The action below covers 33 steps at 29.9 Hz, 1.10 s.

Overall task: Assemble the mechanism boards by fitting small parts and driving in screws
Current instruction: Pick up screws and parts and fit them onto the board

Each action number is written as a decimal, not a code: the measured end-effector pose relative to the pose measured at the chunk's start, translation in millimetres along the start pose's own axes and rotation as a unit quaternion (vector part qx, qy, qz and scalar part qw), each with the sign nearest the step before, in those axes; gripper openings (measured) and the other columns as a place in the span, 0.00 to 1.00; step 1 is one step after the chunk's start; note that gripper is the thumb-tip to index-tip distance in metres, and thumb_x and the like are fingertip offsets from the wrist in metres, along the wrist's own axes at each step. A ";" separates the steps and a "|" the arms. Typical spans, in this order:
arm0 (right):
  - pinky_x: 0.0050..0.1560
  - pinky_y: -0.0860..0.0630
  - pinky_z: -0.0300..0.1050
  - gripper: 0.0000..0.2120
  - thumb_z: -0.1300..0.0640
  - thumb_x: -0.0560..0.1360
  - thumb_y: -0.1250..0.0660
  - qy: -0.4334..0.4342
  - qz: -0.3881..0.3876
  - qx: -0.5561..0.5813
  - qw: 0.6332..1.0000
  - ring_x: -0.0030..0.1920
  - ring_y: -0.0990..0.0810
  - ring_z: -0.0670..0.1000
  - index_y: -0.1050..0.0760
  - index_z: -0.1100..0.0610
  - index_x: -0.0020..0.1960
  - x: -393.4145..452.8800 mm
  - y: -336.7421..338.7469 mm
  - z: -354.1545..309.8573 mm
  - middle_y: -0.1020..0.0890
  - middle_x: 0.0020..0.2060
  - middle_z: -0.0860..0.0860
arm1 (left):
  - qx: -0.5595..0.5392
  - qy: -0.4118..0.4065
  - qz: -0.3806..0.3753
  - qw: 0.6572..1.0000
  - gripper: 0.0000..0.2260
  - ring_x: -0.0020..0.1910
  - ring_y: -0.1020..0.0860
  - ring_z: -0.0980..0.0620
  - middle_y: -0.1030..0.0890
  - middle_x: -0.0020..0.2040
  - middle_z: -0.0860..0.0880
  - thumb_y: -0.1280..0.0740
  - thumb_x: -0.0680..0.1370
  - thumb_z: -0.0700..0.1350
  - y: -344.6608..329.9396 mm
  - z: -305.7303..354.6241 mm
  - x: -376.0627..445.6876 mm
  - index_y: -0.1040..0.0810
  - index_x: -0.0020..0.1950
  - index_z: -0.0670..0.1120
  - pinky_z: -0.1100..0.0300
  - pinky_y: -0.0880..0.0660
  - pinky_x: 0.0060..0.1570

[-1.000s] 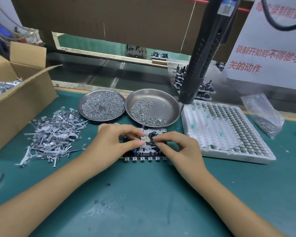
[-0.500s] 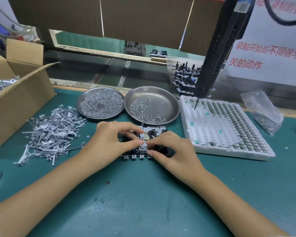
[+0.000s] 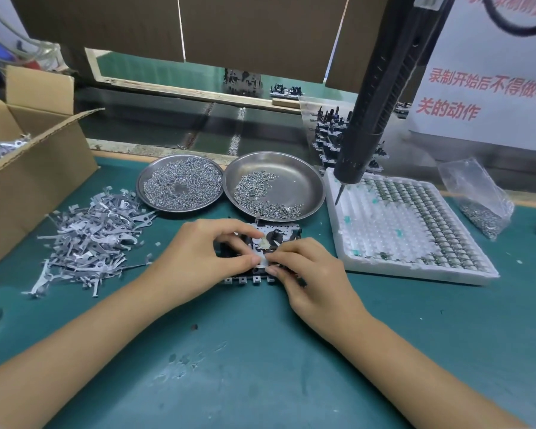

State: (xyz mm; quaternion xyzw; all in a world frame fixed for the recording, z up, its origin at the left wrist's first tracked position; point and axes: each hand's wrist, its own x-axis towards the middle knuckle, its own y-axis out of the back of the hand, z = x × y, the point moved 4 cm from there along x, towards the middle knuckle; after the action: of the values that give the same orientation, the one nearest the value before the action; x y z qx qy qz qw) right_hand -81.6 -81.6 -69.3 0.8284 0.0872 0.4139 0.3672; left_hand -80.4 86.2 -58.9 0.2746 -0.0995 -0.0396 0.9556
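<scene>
Small grey part (image 3: 264, 259) pinched between left hand (image 3: 198, 258) and right hand (image 3: 316, 277) grips, board (image 3: 276, 239) pressed underneath on teal table (image 3: 260, 351), screw dishes (image 3: 307, 181) just behind, screwdriver (image 3: 381, 88) hung over foam tray (image 3: 415, 270)

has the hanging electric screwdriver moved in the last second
Yes. The electric screwdriver has swung right: its tip was by the rim of the right steel dish and now hangs over the left edge of the white foam tray.
</scene>
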 end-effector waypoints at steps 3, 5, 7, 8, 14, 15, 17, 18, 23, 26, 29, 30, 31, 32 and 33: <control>0.45 0.28 0.40 0.03 0.66 0.71 0.31 0.001 0.010 -0.018 1.000 0.42 0.21 0.57 0.19 0.65 0.43 -0.9 -2.4 -1.3 0.20 0.41 0.57 | -0.018 0.002 -0.005 1.000 0.11 0.37 0.21 0.62 0.16 0.37 0.59 0.25 0.70 0.46 -0.4 -0.3 0.0 0.19 0.48 0.59 0.61 0.27 0.50; 0.44 0.28 0.42 0.02 0.67 0.71 0.31 0.000 0.015 -0.026 1.000 0.41 0.22 0.58 0.19 0.66 0.42 -0.6 -3.6 -2.1 0.21 0.40 0.58 | -0.017 0.002 -0.010 1.000 0.11 0.39 0.20 0.63 0.16 0.37 0.59 0.25 0.69 0.46 -0.1 -0.7 0.3 0.19 0.48 0.59 0.61 0.26 0.51; 0.43 0.28 0.45 0.02 0.68 0.70 0.31 -0.002 0.014 -0.035 0.999 0.40 0.22 0.59 0.20 0.67 0.41 -0.1 -5.6 -3.5 0.21 0.40 0.58 | -0.014 0.001 -0.013 1.000 0.10 0.40 0.20 0.62 0.16 0.36 0.59 0.24 0.69 0.47 0.6 -0.9 0.7 0.19 0.48 0.59 0.59 0.25 0.52; 0.43 0.29 0.45 0.01 0.69 0.70 0.31 -0.004 0.015 -0.036 0.999 0.39 0.22 0.59 0.20 0.67 0.40 0.1 -6.3 -4.1 0.21 0.39 0.58 | -0.014 0.001 -0.015 1.000 0.10 0.40 0.20 0.62 0.16 0.36 0.59 0.24 0.69 0.47 0.7 -1.0 1.0 0.19 0.47 0.59 0.59 0.25 0.52; 0.43 0.28 0.38 0.02 0.68 0.70 0.29 -0.038 0.003 0.023 0.999 0.41 0.22 0.53 0.18 0.65 0.42 1.2 -3.2 1.1 0.20 0.40 0.55 | -0.020 0.006 -0.018 1.000 0.11 0.37 0.20 0.58 0.16 0.37 0.58 0.25 0.69 0.48 1.6 -3.2 2.1 0.19 0.47 0.61 0.55 0.25 0.39; 0.43 0.28 0.36 0.02 0.67 0.71 0.29 -0.054 0.004 0.050 0.997 0.41 0.22 0.50 0.18 0.64 0.42 1.6 -1.6 2.5 0.20 0.41 0.54 | -0.023 0.008 -0.021 0.999 0.11 0.37 0.21 0.60 0.16 0.37 0.58 0.25 0.69 0.49 1.7 -3.3 2.6 0.19 0.48 0.61 0.57 0.26 0.38; 0.43 0.29 0.32 0.03 0.64 0.73 0.31 -0.090 0.022 0.102 0.990 0.40 0.23 0.46 0.18 0.63 0.42 2.9 2.5 6.4 0.20 0.40 0.53 | -0.022 0.014 -0.025 0.999 0.12 0.36 0.23 0.61 0.16 0.38 0.58 0.25 0.69 0.50 1.9 -3.8 3.1 0.19 0.50 0.61 0.58 0.26 0.37; 0.43 0.29 0.33 0.04 0.63 0.74 0.31 -0.110 0.036 0.124 0.986 0.40 0.23 0.46 0.18 0.62 0.41 3.4 4.5 9.0 0.20 0.39 0.52 | -0.019 0.015 -0.025 0.999 0.12 0.35 0.23 0.61 0.16 0.38 0.58 0.24 0.69 0.50 1.7 -3.8 3.0 0.20 0.50 0.61 0.58 0.26 0.38; 0.43 0.27 0.39 0.06 0.62 0.75 0.31 -0.222 0.081 0.215 0.948 0.41 0.22 0.46 0.19 0.58 0.39 2.7 8.3 20.7 0.19 0.37 0.50 | -0.014 0.005 -0.018 1.000 0.13 0.43 0.19 0.55 0.16 0.39 0.59 0.25 0.69 0.50 -0.9 -0.8 1.1 0.20 0.51 0.61 0.55 0.25 0.52; 0.42 0.28 0.37 0.06 0.63 0.75 0.31 -0.232 0.085 0.221 0.944 0.41 0.22 0.44 0.19 0.57 0.39 3.0 8.0 19.8 0.19 0.38 0.49 | -0.021 -0.010 -0.021 1.000 0.14 0.44 0.19 0.59 0.16 0.40 0.58 0.24 0.67 0.51 -1.3 2.6 -0.2 0.19 0.51 0.60 0.59 0.25 0.53; 0.41 0.27 0.39 0.07 0.63 0.75 0.31 -0.218 0.096 0.217 0.947 0.41 0.22 0.44 0.19 0.54 0.40 3.2 9.6 17.3 0.19 0.38 0.49 | -0.001 -0.037 0.003 0.999 0.14 0.45 0.21 0.61 0.18 0.43 0.58 0.26 0.65 0.55 4.0 4.8 0.3 0.18 0.50 0.58 0.69 0.27 0.51; 0.41 0.27 0.39 0.07 0.63 0.75 0.31 -0.214 0.099 0.216 0.948 0.42 0.22 0.44 0.19 0.54 0.40 3.1 9.8 16.4 0.19 0.39 0.49 | 0.010 -0.047 0.026 0.998 0.12 0.44 0.21 0.61 0.18 0.43 0.57 0.28 0.68 0.54 8.3 4.7 2.0 0.17 0.50 0.56 0.71 0.29 0.49; 0.42 0.26 0.39 0.07 0.63 0.75 0.32 -0.210 0.101 0.214 0.949 0.42 0.22 0.45 0.19 0.55 0.40 3.2 9.7 15.8 0.19 0.39 0.49 | 0.030 -0.060 0.062 0.996 0.10 0.44 0.22 0.60 0.19 0.42 0.57 0.29 0.71 0.52 15.0 3.7 4.8 0.17 0.50 0.53 0.72 0.30 0.48; 0.42 0.26 0.39 0.06 0.63 0.75 0.32 -0.205 0.100 0.211 0.950 0.42 0.22 0.45 0.19 0.56 0.41 3.3 9.5 15.2 0.19 0.39 0.50 | 0.067 -0.071 0.110 0.989 0.08 0.44 0.23 0.58 0.19 0.43 0.57 0.31 0.74 0.49 23.4 1.4 8.6 0.17 0.50 0.50 0.71 0.30 0.48; 0.43 0.26 0.38 0.06 0.63 0.75 0.32 -0.201 0.097 0.208 0.952 0.42 0.22 0.45 0.19 0.57 0.41 3.5 9.2 14.6 0.19 0.39 0.50 | 0.121 -0.073 0.157 0.977 0.07 0.45 0.22 0.55 0.19 0.44 0.54 0.32 0.76 0.46 32.3 -2.3 13.1 0.17 0.51 0.47 0.66 0.29 0.49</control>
State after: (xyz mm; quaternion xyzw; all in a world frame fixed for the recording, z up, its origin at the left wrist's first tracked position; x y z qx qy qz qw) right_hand -69.8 -94.4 -66.6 0.9569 0.0149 0.2454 0.1545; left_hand -66.4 113.0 -41.3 0.3659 -0.2151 0.1038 0.8995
